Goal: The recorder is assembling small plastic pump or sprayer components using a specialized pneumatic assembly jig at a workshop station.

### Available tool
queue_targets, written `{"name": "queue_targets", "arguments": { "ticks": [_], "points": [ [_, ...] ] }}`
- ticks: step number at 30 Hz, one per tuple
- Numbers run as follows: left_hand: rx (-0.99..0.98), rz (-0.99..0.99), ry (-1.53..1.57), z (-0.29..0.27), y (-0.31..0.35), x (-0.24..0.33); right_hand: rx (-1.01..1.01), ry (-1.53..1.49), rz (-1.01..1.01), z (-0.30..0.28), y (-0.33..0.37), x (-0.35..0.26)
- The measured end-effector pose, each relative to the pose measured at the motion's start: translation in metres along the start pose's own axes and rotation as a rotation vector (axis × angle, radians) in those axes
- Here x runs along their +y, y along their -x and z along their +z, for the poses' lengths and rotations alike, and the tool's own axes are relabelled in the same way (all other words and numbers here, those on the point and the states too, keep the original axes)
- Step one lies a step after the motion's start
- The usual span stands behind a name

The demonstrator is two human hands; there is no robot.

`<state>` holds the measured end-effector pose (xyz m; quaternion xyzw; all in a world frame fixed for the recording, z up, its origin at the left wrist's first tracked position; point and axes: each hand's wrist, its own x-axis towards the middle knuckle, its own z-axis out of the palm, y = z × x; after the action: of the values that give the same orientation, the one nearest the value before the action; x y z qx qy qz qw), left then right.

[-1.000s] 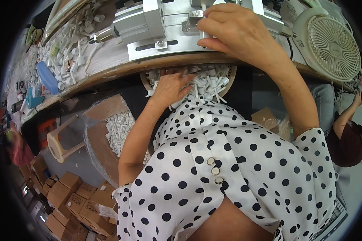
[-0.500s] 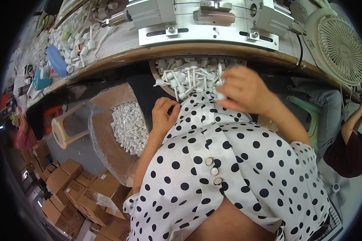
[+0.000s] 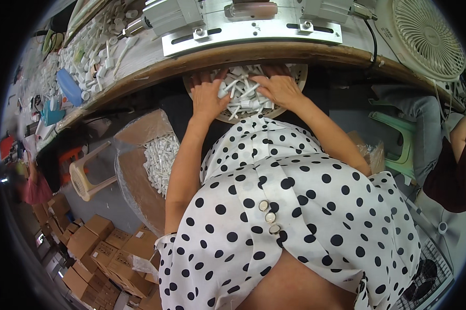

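Both my hands reach into a round beige basket [image 3: 300, 77] on my lap, partly beneath the table edge. It holds a heap of small white caps with thin stems [image 3: 246, 92]. My left hand [image 3: 208, 95] lies at the left side of the heap, fingers stretched and apart, thumb against the pieces. At the right side my right hand [image 3: 280, 90] is spread over the heap, its thumb pointing inward and its fingertips partly hidden among the pieces. Neither hand is closed around a piece that I can see.
A metal fixture [image 3: 253, 32] with a pinkish clear piece [image 3: 251, 10] stands on the wooden-edged table [image 3: 155, 77]. More white caps lie at its left. A fan [image 3: 424, 39] is at the right. Left of me are a lined carton of caps [image 3: 161, 160], a stool [image 3: 83, 178] and boxes [image 3: 114, 258].
My left hand has moved forward from beside my lap into the basket. My right hand has lowered from above the basket onto the heap, and its fingers have spread. The view has shifted.
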<state>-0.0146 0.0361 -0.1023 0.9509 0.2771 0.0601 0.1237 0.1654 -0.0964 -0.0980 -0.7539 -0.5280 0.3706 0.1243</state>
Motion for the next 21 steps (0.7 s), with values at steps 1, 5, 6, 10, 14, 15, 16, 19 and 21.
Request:
{"name": "queue_targets", "arguments": {
  "ticks": [1,5,6,10,14,15,16,19,21],
  "points": [
    [-0.008,-0.009,-0.002,-0.003,-0.002,0.0,-0.045,0.015,0.044,-0.004,0.001,-0.001],
    [0.123,0.064,0.163,-0.013,0.027,0.006,0.211,0.117,-0.207,-0.006,0.026,0.014],
    [0.216,0.052,0.123,-0.012,0.041,0.011,0.405,0.187,-0.356,-0.002,0.036,0.021],
    [0.394,-0.317,0.483,-0.004,0.084,0.02,0.799,0.1,-0.357,0.011,0.06,0.06],
    [0.334,-0.802,1.113,0.008,0.099,0.017,0.833,-0.47,0.047,0.023,0.051,0.088],
    [0.259,-0.902,1.392,0.012,0.098,0.016,0.763,-0.782,0.103,0.025,0.046,0.093],
    [0.189,-0.91,1.51,0.017,0.093,0.013,0.673,-1.088,0.125,0.026,0.04,0.097],
    [-0.076,-1.052,1.65,0.035,0.069,0.001,0.43,-1.228,0.338,0.028,0.023,0.104],
    [-0.066,-1.101,1.705,0.044,0.054,-0.007,0.342,-1.308,0.31,0.03,0.015,0.101]
  ]
}}
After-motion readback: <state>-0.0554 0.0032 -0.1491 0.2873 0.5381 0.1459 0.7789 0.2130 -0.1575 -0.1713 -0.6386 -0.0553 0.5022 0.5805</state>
